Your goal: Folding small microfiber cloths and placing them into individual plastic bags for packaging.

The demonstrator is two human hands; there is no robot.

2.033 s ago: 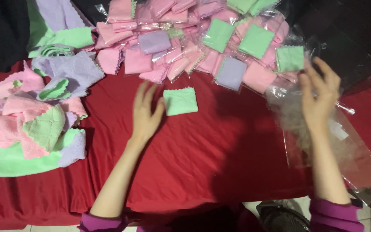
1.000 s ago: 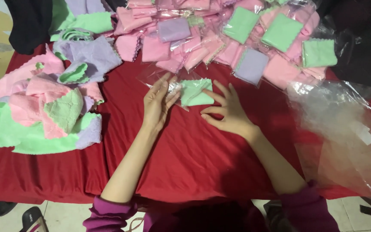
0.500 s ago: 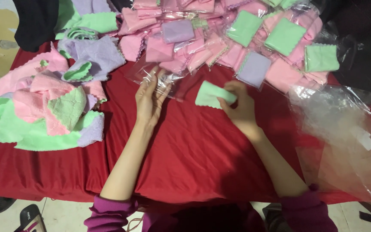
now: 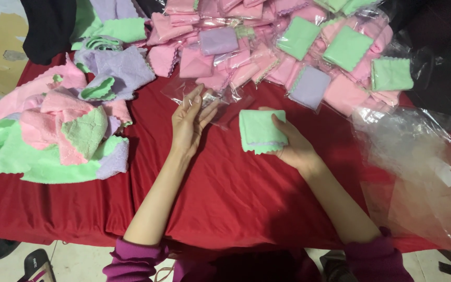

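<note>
My right hand [image 4: 292, 146] holds a folded green cloth [image 4: 260, 130] just above the red table cover [image 4: 225, 193], thumb on top of it. My left hand [image 4: 190, 122] pinches a small clear plastic bag [image 4: 204, 99] by its near edge, a little to the left of the cloth. The bag lies flat and looks empty.
A heap of bagged pink, green and lilac cloths [image 4: 298, 47] fills the back. Loose unfolded cloths [image 4: 58, 130] pile up at the left. A stack of clear plastic bags [image 4: 418, 177] lies at the right edge. A dark garment [image 4: 48, 26] hangs at the back left.
My right hand came in from the right-hand plastic stack and picked up the green cloth. My left hand took hold of a clear bag. The cloth has shifted slightly right.
</note>
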